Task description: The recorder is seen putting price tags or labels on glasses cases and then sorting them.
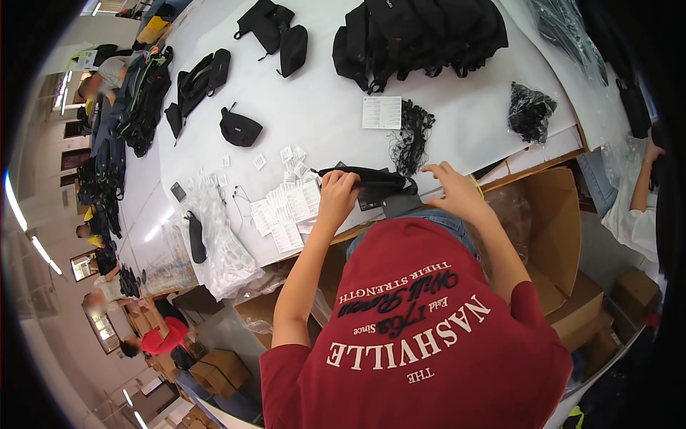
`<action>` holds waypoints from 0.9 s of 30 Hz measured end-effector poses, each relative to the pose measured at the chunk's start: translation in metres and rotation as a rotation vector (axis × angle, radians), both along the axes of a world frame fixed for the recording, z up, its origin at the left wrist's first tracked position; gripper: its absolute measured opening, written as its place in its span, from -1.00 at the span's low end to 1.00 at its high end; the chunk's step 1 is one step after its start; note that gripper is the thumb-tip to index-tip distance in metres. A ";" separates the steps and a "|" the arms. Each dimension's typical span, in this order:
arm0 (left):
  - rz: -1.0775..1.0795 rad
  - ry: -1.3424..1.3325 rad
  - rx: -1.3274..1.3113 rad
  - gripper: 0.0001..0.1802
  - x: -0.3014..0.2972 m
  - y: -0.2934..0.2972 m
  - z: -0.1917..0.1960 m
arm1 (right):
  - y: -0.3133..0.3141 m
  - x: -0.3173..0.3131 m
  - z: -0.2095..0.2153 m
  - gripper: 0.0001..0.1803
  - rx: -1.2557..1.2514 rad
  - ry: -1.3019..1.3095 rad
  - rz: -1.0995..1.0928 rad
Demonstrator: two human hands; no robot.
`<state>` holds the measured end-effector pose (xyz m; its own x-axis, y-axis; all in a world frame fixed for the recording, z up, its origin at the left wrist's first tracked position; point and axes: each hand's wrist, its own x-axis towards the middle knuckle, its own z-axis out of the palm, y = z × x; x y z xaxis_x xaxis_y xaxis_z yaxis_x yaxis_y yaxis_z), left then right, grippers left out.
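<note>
My left hand (336, 191) is closed around the left end of a flat black pouch (373, 178) that lies at the near edge of the white table (321, 107). My right hand (451, 187) hovers just right of the pouch with its fingers spread and nothing in them. A dark card or tag (386, 203) sticks out under the pouch. Small white paper tags (286, 209) lie spread out just left of my left hand. A bundle of black cords (411, 137) sits just beyond the pouch.
Black backpacks (421, 32) pile at the far side, with smaller black pouches (240, 129) to the left. A white sheet (381, 112), a bagged cord bundle (530, 111), clear plastic bags (214, 247) and cardboard boxes (557, 236) surround me. Other people work at left (107, 71) and right (636, 204).
</note>
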<state>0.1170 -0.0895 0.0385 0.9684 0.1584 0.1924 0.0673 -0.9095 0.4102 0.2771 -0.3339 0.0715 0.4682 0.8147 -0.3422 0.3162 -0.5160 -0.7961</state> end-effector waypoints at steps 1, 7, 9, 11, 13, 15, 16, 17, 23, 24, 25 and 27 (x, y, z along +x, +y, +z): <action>-0.001 -0.001 -0.002 -0.72 0.001 -0.002 0.001 | 0.007 -0.006 0.001 -0.51 0.082 -0.171 0.038; 0.035 -0.049 -0.013 -0.78 0.002 -0.002 -0.003 | 0.028 -0.017 -0.040 -0.46 0.118 -0.132 0.127; 0.040 -0.071 -0.047 -0.82 0.004 -0.002 -0.003 | 0.031 -0.017 -0.051 -0.47 0.140 -0.186 0.110; 0.036 -0.078 -0.044 -0.82 0.006 -0.003 -0.003 | 0.032 -0.017 -0.058 -0.58 0.040 -0.171 0.109; 0.035 -0.087 -0.039 -0.83 0.008 -0.003 -0.003 | 0.032 -0.017 -0.063 -0.62 0.033 -0.216 0.136; 0.074 -0.108 -0.086 -0.83 0.010 -0.003 -0.001 | 0.031 -0.013 -0.062 -0.65 0.026 -0.261 0.166; 0.076 -0.108 -0.086 -0.83 0.011 -0.002 0.000 | 0.028 -0.008 -0.058 -0.67 0.107 -0.206 0.113; 0.106 -0.105 -0.085 -0.83 0.011 0.000 0.002 | 0.024 -0.003 -0.054 -0.69 0.187 -0.151 0.060; 0.176 0.064 -0.220 -0.81 0.012 0.000 0.050 | -0.002 0.026 -0.028 -0.78 0.508 0.626 -0.413; 0.149 0.156 -0.218 -0.80 0.010 0.000 0.058 | -0.003 0.028 -0.021 -0.79 0.651 0.743 -0.550; 0.120 0.249 -0.217 -0.79 0.010 -0.002 0.065 | -0.003 0.030 -0.016 -0.79 0.649 0.740 -0.554; 0.129 0.309 -0.242 -0.78 0.009 -0.004 0.075 | 0.000 0.032 -0.007 -0.73 0.654 0.929 -0.561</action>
